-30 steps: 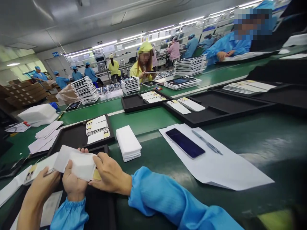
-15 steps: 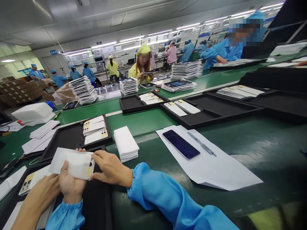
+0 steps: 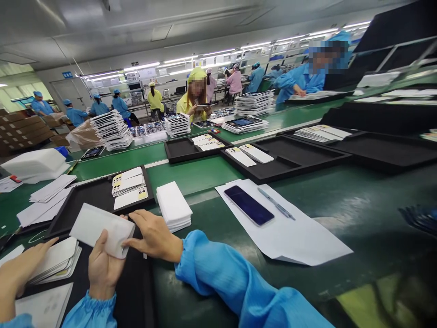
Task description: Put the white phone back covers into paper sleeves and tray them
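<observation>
A thin white pouch point(image 3: 99, 227) is held between my hands above a black tray point(image 3: 134, 291). My left hand point(image 3: 105, 264) supports it from below, thumb pressed across its face. At the pouch's right end, my right hand point(image 3: 153, 236) pinches the edge between thumb and fingers. Any panel inside it is hidden. Left of my hands, another person's hand point(image 3: 23, 269) rests by a stack of white, phone-shaped panels point(image 3: 59, 259) in the tray. A neat stack of white pouches point(image 3: 173, 205) lies beyond my right wrist.
A dark-screened phone point(image 3: 249, 205) and a pen point(image 3: 276, 203) lie on a white sheet point(image 3: 300, 246) to the right. Further black trays point(image 3: 290, 155) hold white panels. Tablet stacks point(image 3: 254, 104) stand at the back, where co-workers sit. Loose white sheets point(image 3: 48, 205) lie at left.
The panel with a yellow camera area that stuck out of the pouch's right end no longer shows. The other person's hand has moved left, away from my left hand. The view has shifted slightly.
</observation>
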{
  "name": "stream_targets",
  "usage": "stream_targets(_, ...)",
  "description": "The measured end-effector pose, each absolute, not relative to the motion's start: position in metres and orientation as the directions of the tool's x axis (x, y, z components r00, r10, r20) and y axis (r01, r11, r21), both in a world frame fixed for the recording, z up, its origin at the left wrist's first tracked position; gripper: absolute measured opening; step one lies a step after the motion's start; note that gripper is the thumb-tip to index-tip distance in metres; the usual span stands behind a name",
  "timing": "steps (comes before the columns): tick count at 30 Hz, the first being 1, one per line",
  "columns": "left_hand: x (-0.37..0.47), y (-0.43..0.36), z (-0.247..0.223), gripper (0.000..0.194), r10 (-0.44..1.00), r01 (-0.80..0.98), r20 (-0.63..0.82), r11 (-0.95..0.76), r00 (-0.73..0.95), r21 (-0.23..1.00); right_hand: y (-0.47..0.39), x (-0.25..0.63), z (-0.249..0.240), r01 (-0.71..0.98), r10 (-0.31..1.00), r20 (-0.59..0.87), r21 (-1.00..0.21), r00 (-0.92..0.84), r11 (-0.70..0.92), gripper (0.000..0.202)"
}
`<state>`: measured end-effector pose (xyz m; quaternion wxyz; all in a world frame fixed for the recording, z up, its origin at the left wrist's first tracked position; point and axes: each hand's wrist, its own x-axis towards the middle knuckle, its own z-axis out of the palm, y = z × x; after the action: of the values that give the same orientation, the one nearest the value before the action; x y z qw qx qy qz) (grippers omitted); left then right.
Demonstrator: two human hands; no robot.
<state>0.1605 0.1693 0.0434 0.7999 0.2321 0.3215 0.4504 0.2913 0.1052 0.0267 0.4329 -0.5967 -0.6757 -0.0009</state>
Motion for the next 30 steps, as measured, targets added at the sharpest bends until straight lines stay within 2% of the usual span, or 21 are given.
stream_targets(3,0.162,0.166,0.045,0.043,0.868,-0.556,-0.301,0.486,0.394,0.674,0.104,0.289,0.029,0.792,0.817,0.565,-0.549,0.116,0.267,0.049)
stream_targets(6,0.16,0.168,0.047,0.038,0.894,-0.556,-0.322,0.446,0.311,0.701,0.104,0.288,0.032,0.713,0.84,0.513,-0.655,0.176,0.251,0.05)
stream_targets(10,0.156,0.172,0.045,0.032,0.913,-0.553,-0.338,0.407,0.228,0.727,0.105,0.291,0.035,0.496,0.877,0.409,-0.833,0.254,0.245,0.046)
stream_targets(14,0.158,0.172,0.04,0.028,0.908,-0.536,-0.338,0.419,0.248,0.732,0.107,0.297,0.037,0.243,0.896,0.276,-0.95,0.347,0.198,0.058)
stream_targets(18,0.163,0.168,0.039,0.032,0.932,-0.551,-0.27,0.362,0.243,0.752,0.108,0.294,0.032,0.15,0.926,0.215,-0.973,0.31,0.176,0.052)
stream_targets(21,0.164,0.165,0.039,0.036,0.935,-0.539,-0.238,0.347,0.263,0.768,0.11,0.289,0.026,0.133,0.956,0.167,-0.981,0.242,0.138,0.049)
stream_targets(24,0.163,0.165,0.037,0.039,0.934,-0.518,-0.228,0.344,0.275,0.783,0.112,0.286,0.022,0.153,0.949,0.155,-0.981,0.275,0.116,0.036)
stream_targets(27,0.163,0.169,0.033,0.032,0.926,-0.516,-0.225,0.359,0.304,0.778,0.115,0.291,0.024,0.168,0.938,0.148,-0.981,0.313,0.098,0.021)
stream_targets(30,0.165,0.172,0.029,0.018,0.932,-0.545,-0.179,0.333,0.316,0.769,0.115,0.301,0.028,0.052,0.946,0.084,-0.996,0.312,0.072,0.019)
